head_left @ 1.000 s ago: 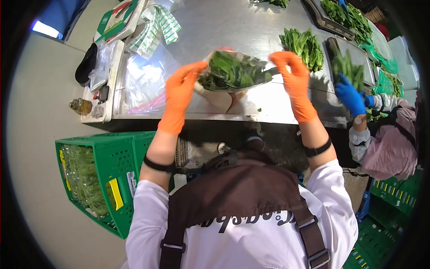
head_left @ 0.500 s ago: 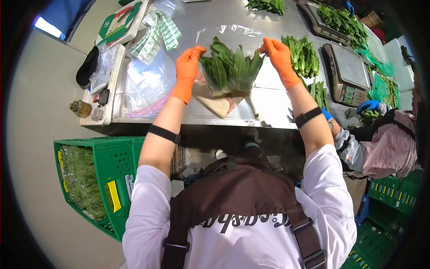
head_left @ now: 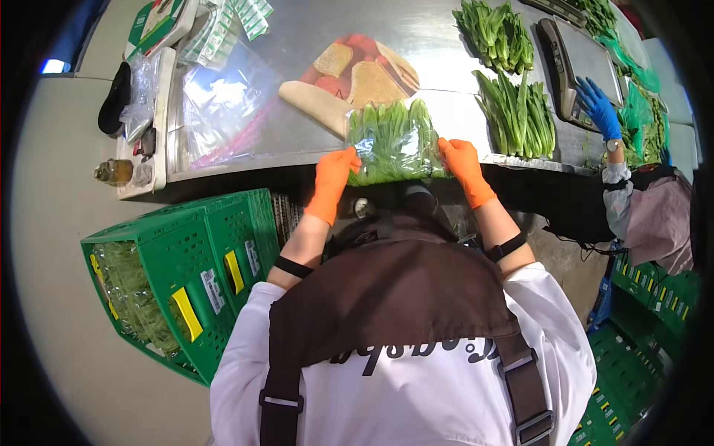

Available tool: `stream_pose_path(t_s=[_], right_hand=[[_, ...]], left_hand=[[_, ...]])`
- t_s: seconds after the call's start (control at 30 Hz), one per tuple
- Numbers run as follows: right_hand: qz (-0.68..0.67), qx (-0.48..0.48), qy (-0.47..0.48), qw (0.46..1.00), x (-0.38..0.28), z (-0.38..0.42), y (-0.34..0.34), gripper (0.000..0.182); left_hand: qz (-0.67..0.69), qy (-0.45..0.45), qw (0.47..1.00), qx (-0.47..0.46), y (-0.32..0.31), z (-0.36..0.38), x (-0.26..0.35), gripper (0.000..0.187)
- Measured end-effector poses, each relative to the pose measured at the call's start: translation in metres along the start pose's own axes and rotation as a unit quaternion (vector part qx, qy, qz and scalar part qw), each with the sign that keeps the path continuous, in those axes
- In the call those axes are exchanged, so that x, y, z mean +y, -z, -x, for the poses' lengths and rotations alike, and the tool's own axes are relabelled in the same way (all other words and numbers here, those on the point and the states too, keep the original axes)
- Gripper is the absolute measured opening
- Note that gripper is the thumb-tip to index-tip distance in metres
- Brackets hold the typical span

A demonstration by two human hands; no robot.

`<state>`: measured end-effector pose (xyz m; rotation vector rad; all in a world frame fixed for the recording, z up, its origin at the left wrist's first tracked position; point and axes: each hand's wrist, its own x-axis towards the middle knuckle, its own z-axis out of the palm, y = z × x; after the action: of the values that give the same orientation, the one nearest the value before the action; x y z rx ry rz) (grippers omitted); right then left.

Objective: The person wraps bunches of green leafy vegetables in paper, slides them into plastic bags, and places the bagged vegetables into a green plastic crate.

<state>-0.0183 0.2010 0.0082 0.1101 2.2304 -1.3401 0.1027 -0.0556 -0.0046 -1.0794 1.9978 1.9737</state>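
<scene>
A clear bag of leafy greens (head_left: 394,141) is stretched between my two orange-gloved hands at the table's front edge. My left hand (head_left: 336,178) pinches its left side, and my right hand (head_left: 466,169) grips the right side. Behind the bag lies a mat with a red and tan pattern (head_left: 364,74), its left corner folded over. Two bunches of loose greens (head_left: 518,115) rest on the metal table (head_left: 297,44) to the right. Flat clear bags (head_left: 223,104) lie on the left.
Green crates (head_left: 175,245) stand at the lower left, one holding bagged greens. A scale (head_left: 584,63) is at the right, with a co-worker's blue-gloved hand (head_left: 599,110) over its edge. A jar (head_left: 114,172) sits on the left ledge.
The bagged greens have come towards me, off the mat to the table's edge, and both my hands have moved with them. The view has shifted. The co-worker's blue-gloved hand is now at the scale.
</scene>
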Motion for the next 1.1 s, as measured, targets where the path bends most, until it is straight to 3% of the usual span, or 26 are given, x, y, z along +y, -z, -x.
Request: stream_pose_path(t_s=[0.07,0.13,0.17,0.23,0.27,0.33,0.37,0.43,0.47,0.5,0.53,0.6,0.67,0.73,0.8,0.87,0.93,1.0,1.03,1.07,1.1], right_hand=[[-0.012,-0.010,-0.013,1.000,0.001,-0.006,-0.001,0.039],[0.080,-0.021,-0.023,0.996,0.011,-0.013,-0.001,0.043],[0.080,-0.020,-0.026,0.996,0.012,-0.013,0.000,0.043],[0.062,-0.022,-0.030,0.997,0.012,-0.012,-0.002,0.044],[0.062,-0.023,-0.030,0.997,0.013,-0.012,-0.002,0.044],[0.027,-0.028,-0.019,0.999,0.017,-0.012,-0.002,0.042],[0.027,-0.028,-0.019,0.999,0.008,-0.005,0.006,0.042],[-0.033,-0.019,-0.112,0.993,-0.020,0.016,0.030,0.032],[-0.145,0.051,-0.077,0.985,0.008,0.009,0.041,0.025],[-0.155,0.170,0.044,0.972,0.009,0.016,0.051,0.019],[-0.113,0.240,0.093,0.960,0.008,0.023,0.059,0.017],[0.040,0.210,0.220,0.952,-0.042,0.058,0.040,0.026],[0.154,0.006,0.407,0.901,-0.073,0.075,0.023,0.055],[0.347,-0.038,0.400,0.847,-0.043,0.052,0.007,0.075],[0.391,-0.039,0.403,0.827,-0.024,0.034,0.011,0.079],[0.290,-0.079,0.389,0.871,-0.025,0.026,0.015,0.079],[0.259,-0.042,0.414,0.872,-0.040,0.012,0.020,0.069],[0.096,-0.071,0.268,0.956,-0.067,-0.007,0.030,0.053],[0.101,-0.051,0.248,0.962,-0.076,-0.027,0.034,0.038],[0.030,-0.079,0.261,0.962,-0.098,-0.031,0.042,0.038],[0.051,-0.106,0.183,0.976,-0.116,-0.038,0.050,0.039]], left_hand=[[-0.062,-0.001,0.998,-0.013,0.006,0.000,0.023,0.030],[-0.248,-0.202,0.936,0.150,0.000,0.019,0.058,0.029],[-0.248,-0.200,0.936,0.148,-0.007,0.029,0.077,0.029],[-0.124,-0.413,0.899,0.079,-0.021,0.045,0.105,0.031],[-0.125,-0.413,0.899,0.080,-0.029,0.040,0.104,0.031],[-0.264,-0.512,0.805,-0.139,-0.041,0.014,0.097,0.040],[-0.264,-0.512,0.805,-0.139,-0.041,-0.001,0.080,0.040],[-0.133,-0.296,0.894,-0.308,-0.036,-0.032,0.049,0.063],[-0.135,-0.299,0.892,-0.311,-0.033,-0.036,0.053,0.063],[-0.078,-0.243,0.907,-0.337,-0.031,-0.034,0.055,0.065],[-0.019,-0.184,0.915,-0.359,-0.029,-0.031,0.056,0.066],[-0.036,-0.189,0.911,-0.365,-0.029,-0.030,0.061,0.070],[0.011,-0.142,0.917,-0.373,-0.029,-0.031,0.059,0.074],[-0.011,-0.148,0.914,-0.378,-0.028,-0.028,0.063,0.079],[-0.031,-0.157,0.911,-0.379,-0.023,-0.034,0.069,0.084],[-0.079,-0.170,0.906,-0.379,-0.013,-0.040,0.075,0.085],[-0.063,-0.168,0.906,-0.384,-0.004,-0.046,0.086,0.086],[0.029,-0.117,0.932,-0.341,0.002,-0.050,0.102,0.087],[0.052,-0.121,0.930,-0.342,0.009,-0.054,0.114,0.089],[0.050,-0.126,0.932,-0.336,0.016,-0.056,0.120,0.089],[0.123,-0.092,0.933,-0.327,0.022,-0.057,0.125,0.091]])
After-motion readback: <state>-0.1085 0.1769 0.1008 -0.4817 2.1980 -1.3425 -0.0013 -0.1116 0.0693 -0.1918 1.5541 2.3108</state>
